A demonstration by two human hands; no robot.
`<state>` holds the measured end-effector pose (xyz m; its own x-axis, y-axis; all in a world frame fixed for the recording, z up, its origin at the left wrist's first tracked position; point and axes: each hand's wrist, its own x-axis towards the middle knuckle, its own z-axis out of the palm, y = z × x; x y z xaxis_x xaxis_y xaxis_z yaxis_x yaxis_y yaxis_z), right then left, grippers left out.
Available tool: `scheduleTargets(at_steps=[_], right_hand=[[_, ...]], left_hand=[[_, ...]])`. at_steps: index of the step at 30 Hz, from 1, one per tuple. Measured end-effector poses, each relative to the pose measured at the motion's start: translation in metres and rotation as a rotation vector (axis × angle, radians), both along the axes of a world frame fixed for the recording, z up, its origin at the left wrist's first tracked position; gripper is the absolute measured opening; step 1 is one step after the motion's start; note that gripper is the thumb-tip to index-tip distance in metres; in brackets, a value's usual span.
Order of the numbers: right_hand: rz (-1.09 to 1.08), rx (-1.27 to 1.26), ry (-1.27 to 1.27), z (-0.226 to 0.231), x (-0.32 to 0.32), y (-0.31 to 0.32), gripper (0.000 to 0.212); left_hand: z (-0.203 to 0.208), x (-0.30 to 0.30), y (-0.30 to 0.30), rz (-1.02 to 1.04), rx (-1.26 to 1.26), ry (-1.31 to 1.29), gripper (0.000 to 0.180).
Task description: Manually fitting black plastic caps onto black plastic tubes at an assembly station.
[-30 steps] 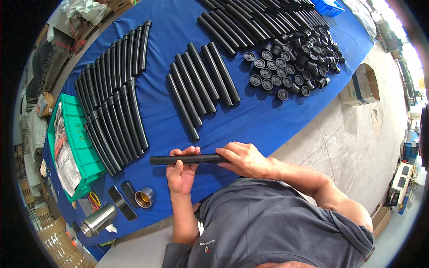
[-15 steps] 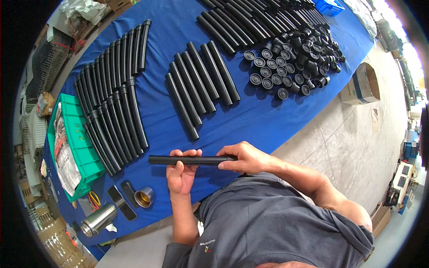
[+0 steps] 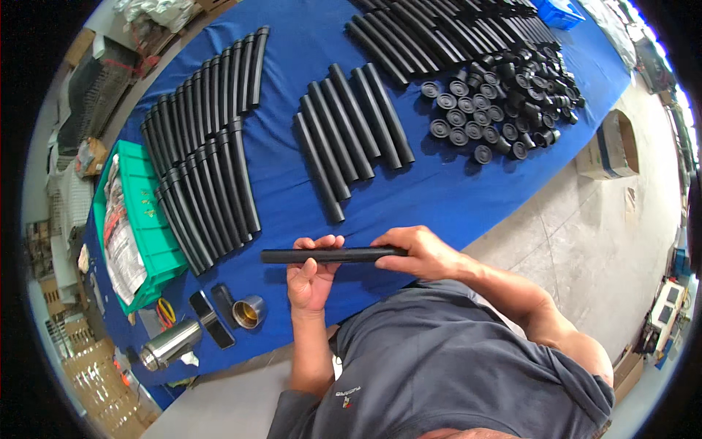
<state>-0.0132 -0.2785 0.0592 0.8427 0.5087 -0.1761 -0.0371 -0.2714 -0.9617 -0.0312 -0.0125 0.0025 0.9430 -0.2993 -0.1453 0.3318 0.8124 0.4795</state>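
Observation:
A black plastic tube (image 3: 344,254) lies level across both my hands, just above the near edge of the blue-covered table. My left hand (image 3: 314,276) grips it left of the middle, thumb below and fingertips over the top. Around its right end closes my right hand (image 3: 418,252), which hides whatever is at that end. Beyond my hands, several plain black tubes (image 3: 344,139) rest side by side. Farther right lie many round black caps (image 3: 468,117) in a heap. To the left, tubes with a wider collar (image 3: 208,161) are laid out in two rows.
A green crate (image 3: 150,219) with newspaper inside stands at the left edge. Near it are a steel flask (image 3: 172,344), a phone (image 3: 212,320) and a metal cup (image 3: 248,312). More tubes (image 3: 424,36) are piled at the back. An opened carton (image 3: 610,146) sits on the floor at right.
The view has shifted, so the table's contents appear farther right and slightly higher. Both hands still hold the tube, and the right hand covers its end a little differently.

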Motion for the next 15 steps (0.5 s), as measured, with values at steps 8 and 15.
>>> scheduleTargets(at_steps=[8, 15], right_hand=[[0.172, -0.016, -0.127, 0.024, 0.026, -0.049, 0.035], [0.320, 0.014, -0.191, 0.028, 0.036, -0.055, 0.034]], left_hand=[[0.048, 0.003, 0.023, -0.051, 0.165, -0.034, 0.040], [0.128, 0.024, -0.003, -0.546, 1.476, -0.643, 0.044]])
